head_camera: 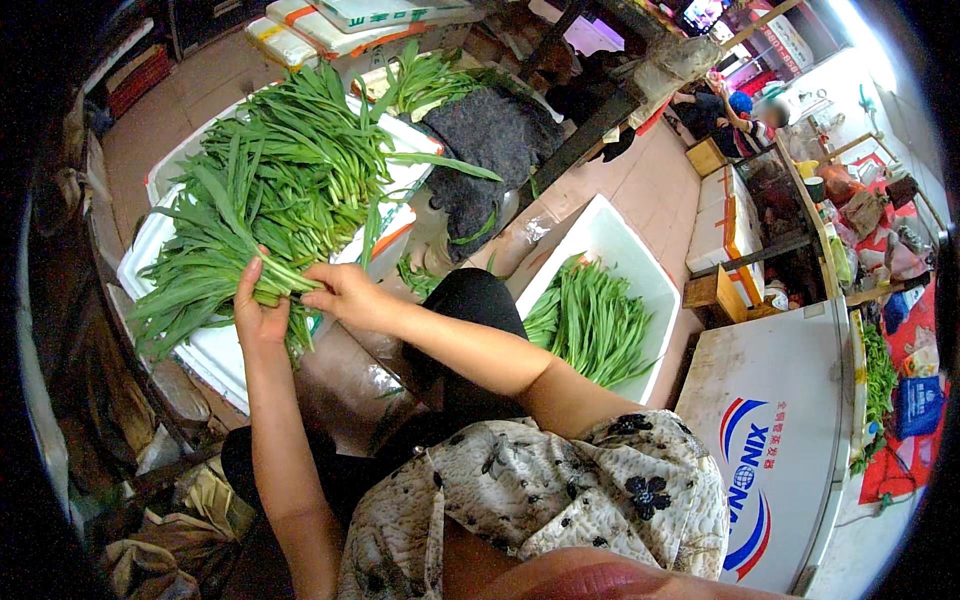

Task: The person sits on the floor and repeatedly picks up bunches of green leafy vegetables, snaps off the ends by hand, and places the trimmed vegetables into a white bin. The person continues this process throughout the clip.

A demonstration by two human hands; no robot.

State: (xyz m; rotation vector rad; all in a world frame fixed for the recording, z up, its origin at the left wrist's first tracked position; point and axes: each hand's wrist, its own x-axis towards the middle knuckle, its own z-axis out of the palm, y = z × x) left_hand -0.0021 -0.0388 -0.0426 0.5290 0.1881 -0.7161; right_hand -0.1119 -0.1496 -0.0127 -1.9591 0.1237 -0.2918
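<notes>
My left hand [262, 307] cradles a bunch of long-leaved green vegetables [217, 259], its thumb laid over the pale stems. At the cut stem ends, the fingers of my right hand [349, 296] pinch the same bunch. Beneath and beyond both hands, a large heap of the same leafy greens [300, 142] lies on white foam boards or lids [217, 367]. The leaves point to the left and the stems mostly towards the right. To my right, an open white foam box [637, 281] holds more greens [592, 322] laid side by side.
A dark wet cloth [487, 142] lies past the heap, beside more greens [420, 82]. Foam boxes [352, 37] are stacked at the back. A white chest freezer [765, 420] stands at right, near cluttered shelves [862, 202]. Another person [757, 124] is farther off. Loose leaves [416, 277] lie near my knee.
</notes>
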